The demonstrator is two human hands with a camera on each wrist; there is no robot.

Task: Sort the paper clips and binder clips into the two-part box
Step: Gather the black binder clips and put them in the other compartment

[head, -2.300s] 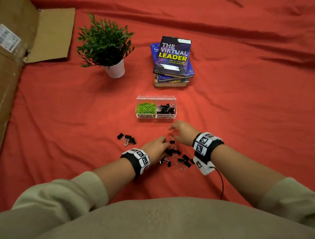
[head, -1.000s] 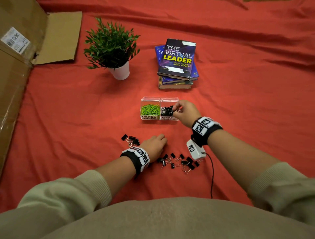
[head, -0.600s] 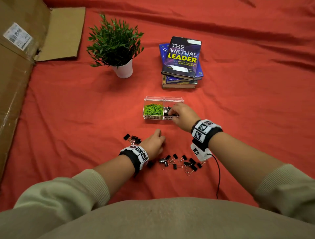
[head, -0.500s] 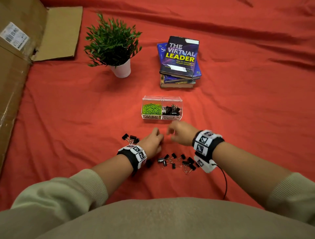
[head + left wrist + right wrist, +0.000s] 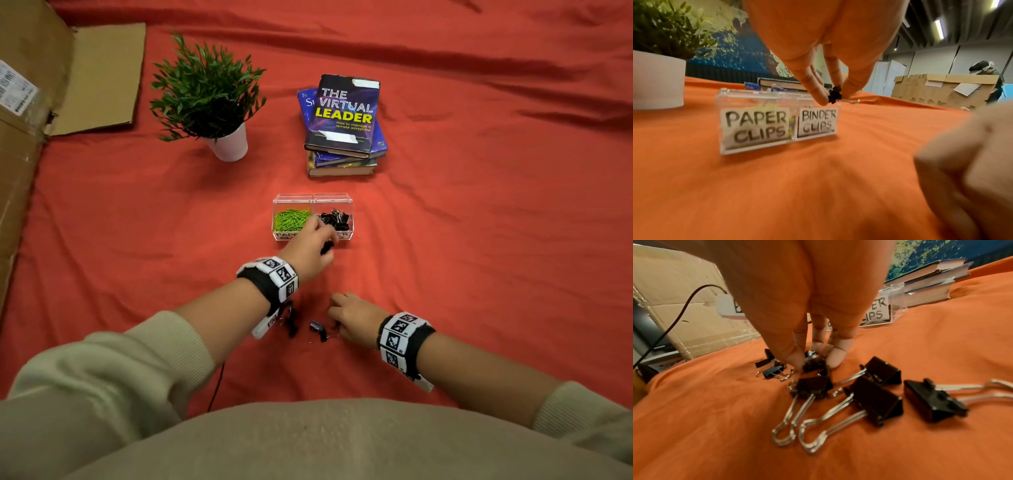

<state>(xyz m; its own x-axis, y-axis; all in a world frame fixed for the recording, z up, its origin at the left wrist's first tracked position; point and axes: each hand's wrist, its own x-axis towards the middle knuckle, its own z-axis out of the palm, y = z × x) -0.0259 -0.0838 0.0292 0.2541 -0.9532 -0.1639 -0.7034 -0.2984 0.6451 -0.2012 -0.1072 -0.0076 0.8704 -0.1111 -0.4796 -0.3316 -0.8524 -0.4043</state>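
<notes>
The clear two-part box [image 5: 313, 198] holds green paper clips [image 5: 291, 219] on its left and black binder clips [image 5: 337, 219] on its right. My left hand [image 5: 322, 236] hovers at the box's front edge and pinches a black binder clip [image 5: 835, 97] over the part labelled BINDER CLIPS [image 5: 818, 123]. Nearer to me, my right hand [image 5: 337, 308] reaches down into the loose binder clips [image 5: 318, 330] on the red cloth. Its fingertips [image 5: 795, 360] pinch one small black clip [image 5: 813, 364]. Several more clips [image 5: 875, 400] lie beside it.
A potted plant [image 5: 209, 96] and a stack of books [image 5: 344, 120] stand behind the box. Cardboard [image 5: 20, 120] lines the left edge. A black cable [image 5: 215, 387] trails from my left wrist. A person [image 5: 986, 76] stands far off by cardboard boxes.
My left hand has left the pile and moved up to the box with a binder clip. My right hand has drawn back from the middle to the loose clips and taken hold of one.
</notes>
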